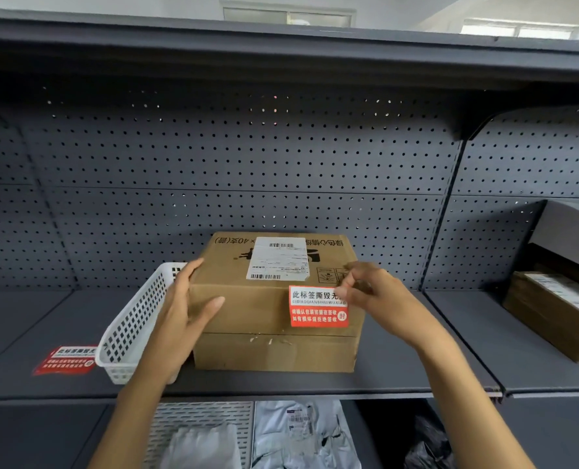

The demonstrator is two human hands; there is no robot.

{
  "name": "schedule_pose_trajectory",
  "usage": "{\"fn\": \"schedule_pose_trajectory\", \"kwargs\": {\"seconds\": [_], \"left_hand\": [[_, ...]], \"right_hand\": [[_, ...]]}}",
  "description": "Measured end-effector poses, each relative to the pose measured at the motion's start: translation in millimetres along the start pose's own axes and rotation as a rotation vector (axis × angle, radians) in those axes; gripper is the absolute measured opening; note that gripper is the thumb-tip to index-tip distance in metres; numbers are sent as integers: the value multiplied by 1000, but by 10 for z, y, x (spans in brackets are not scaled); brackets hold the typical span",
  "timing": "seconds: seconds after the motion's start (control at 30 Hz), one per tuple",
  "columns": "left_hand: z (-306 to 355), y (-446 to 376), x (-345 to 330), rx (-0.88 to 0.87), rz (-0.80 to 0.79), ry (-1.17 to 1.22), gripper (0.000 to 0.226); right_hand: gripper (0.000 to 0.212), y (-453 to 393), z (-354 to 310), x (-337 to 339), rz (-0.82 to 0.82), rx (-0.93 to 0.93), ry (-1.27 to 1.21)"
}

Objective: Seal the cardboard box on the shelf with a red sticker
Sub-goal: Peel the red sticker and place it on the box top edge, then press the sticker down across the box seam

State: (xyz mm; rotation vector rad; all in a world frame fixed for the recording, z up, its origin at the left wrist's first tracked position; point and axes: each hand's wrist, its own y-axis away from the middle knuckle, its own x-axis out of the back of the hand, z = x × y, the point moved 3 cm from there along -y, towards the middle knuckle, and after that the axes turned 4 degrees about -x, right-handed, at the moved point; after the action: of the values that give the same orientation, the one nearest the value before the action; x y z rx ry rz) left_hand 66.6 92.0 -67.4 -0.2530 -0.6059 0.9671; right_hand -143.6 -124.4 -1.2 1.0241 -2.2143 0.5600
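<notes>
Centrally on the shelf (416, 377): cardboard box (267, 306), red sticker (318, 308) on its front face, above the seam. Left hand (188, 313) spread wide, fingers (210, 308) flat against the box's left corner. Right hand (371, 289) loosely curled, fingertips touching the sticker's upper right edge, gripping nothing. White basket (132, 324) just left.

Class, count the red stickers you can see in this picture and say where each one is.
2. One red sticker is on the cardboard box by the right hand; another lies on the shelf, left of the white basket. The basket may hide more.
</notes>
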Motion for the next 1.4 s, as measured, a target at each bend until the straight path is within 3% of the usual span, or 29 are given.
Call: {"fn": "schedule_pose_trajectory", "kwargs": {"seconds": [0.1,0.3,0.43,0.53,0.77,0.93,1.1,1.4], "left_hand": [[122,56,-62,-11,41,0,61],[500,-2,-73,6,105,-342,55],[777,-90,36,1,127,-616,45],[854,-162,53,7,122,-695,43],[757,-260,-28,10,181,-675,45],[698,-351,-52,-77,218,-609,42],[657,-424,-88,-137,271,-602,39],[713,-451,-188,-310,335,-616,36]], "right_hand": [[19,43,-29,-93,4,39,-40],[17,13,-180,13,109,80,-29],[20,-12,-342,179,66,109,-23],[22,-117,-384,254,25,99,-8],[28,-312,-352,301,-47,81,-79],[15,-130,-425,309,277,214,-55],[18,-94,-433,-57,197,233,73],[19,-164,-402,-196,309,206,215]]}}
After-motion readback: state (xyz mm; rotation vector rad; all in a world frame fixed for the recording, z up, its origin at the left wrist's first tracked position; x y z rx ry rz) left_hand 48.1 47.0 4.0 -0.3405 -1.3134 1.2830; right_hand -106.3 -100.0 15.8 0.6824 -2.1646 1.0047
